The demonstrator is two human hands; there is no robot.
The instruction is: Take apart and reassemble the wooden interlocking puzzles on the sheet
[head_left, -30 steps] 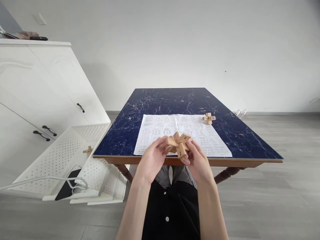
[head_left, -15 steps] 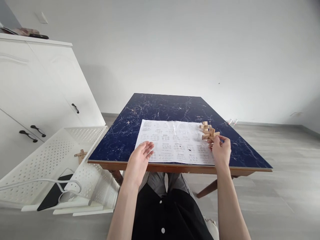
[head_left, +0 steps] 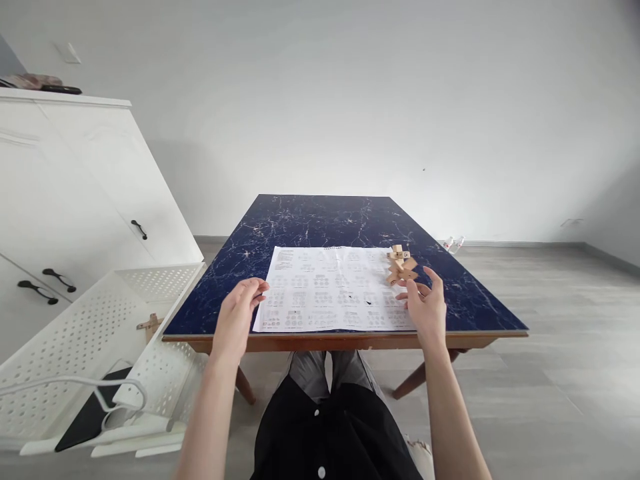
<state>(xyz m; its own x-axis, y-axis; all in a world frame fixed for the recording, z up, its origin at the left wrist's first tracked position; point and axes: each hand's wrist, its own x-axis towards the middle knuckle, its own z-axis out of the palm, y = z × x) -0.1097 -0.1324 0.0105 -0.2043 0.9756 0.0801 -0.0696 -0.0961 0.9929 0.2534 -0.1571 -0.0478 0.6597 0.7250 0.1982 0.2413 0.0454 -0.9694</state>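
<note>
Two small wooden burr puzzles sit on the right part of a white printed sheet (head_left: 325, 290) on the dark blue marble table (head_left: 320, 220): a nearer one (head_left: 403, 270) and a second one (head_left: 399, 253) just behind it. My right hand (head_left: 427, 303) hovers just in front of the nearer puzzle, fingers spread and holding nothing. My left hand (head_left: 237, 313) floats over the sheet's left front corner near the table edge, fingers loosely curled and apart, empty.
A white perforated bin (head_left: 100, 333) lies on the floor at left, with a wooden piece (head_left: 150, 325) inside, a black phone (head_left: 87, 417) and a white cable (head_left: 75, 383). A white cabinet (head_left: 75, 187) stands behind it. Grey floor surrounds the table.
My right hand set the wooden puzzle down on the sheet next to the other one and let go. My left hand moved left toward the sheet's corner.
</note>
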